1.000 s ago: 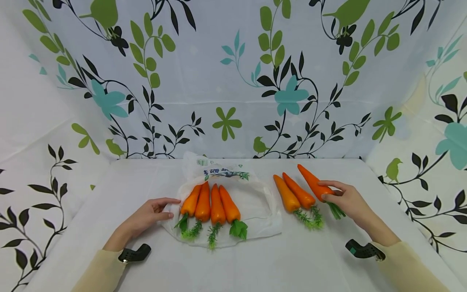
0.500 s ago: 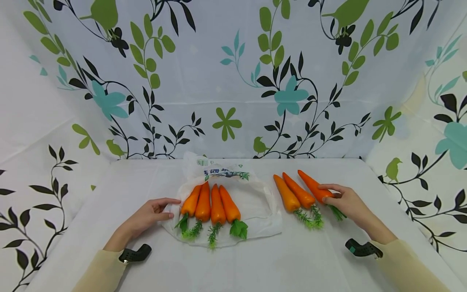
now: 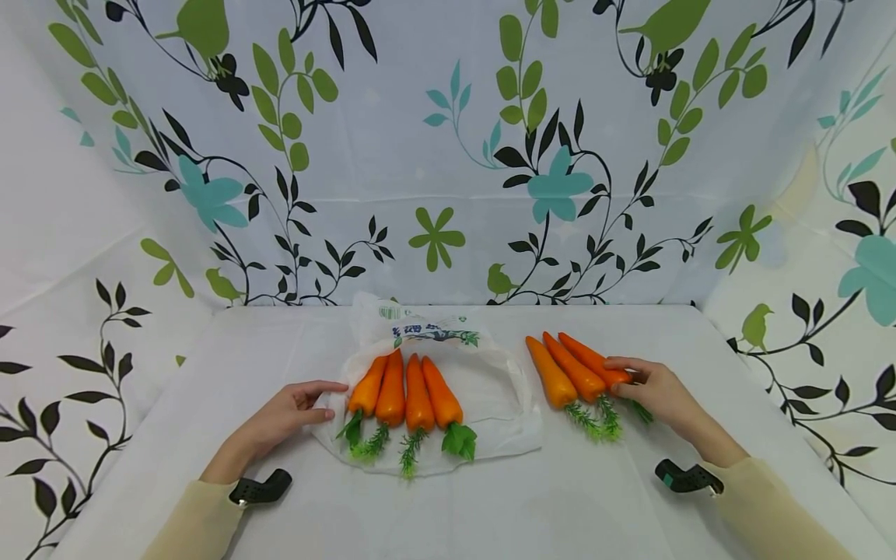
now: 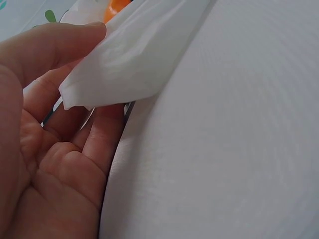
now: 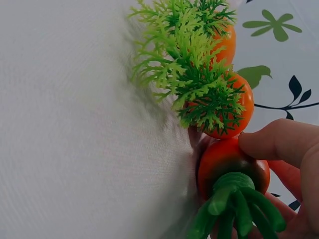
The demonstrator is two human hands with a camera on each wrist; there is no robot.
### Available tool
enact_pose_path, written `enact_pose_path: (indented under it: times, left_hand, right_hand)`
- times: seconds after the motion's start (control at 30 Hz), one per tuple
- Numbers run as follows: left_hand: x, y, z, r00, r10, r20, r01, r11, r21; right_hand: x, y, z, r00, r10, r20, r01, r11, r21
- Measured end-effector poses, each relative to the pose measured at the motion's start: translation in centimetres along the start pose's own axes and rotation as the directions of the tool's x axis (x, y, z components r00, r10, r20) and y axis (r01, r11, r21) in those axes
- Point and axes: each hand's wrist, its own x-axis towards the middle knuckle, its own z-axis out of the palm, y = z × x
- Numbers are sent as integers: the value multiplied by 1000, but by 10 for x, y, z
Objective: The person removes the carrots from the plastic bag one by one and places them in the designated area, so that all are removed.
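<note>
My right hand (image 3: 661, 398) grips the thick end of an orange toy carrot (image 3: 586, 355); the right wrist view shows the thumb on its rounded top, above dark green stems (image 5: 234, 199). It lies against the middle carrot (image 3: 572, 369), with a lighter orange carrot (image 3: 549, 373) to the left; both have feathery greens. On the left, a white plastic bag (image 3: 500, 404) lies flat with several toy carrots (image 3: 418, 397) in a row on it. My left hand (image 3: 280, 420) holds the bag's left edge (image 4: 119, 74) between thumb and fingers.
A white cloth covers the table (image 3: 448, 521). Behind it hangs a patterned curtain (image 3: 392, 155) with leaves and birds, which also runs down both sides. Black camera straps sit on both wrists.
My right hand has moved its carrot left and down until it lies against the other two. The left hand and the bag have stayed in place.
</note>
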Motion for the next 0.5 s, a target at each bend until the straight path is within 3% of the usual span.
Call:
enact_pose_path:
  times: [0.5]
  left_hand:
    - [0, 0, 1, 1000, 21, -4, -21, 1000, 16]
  right_hand:
    - [-5, -5, -11, 998, -65, -5, 65, 998, -25]
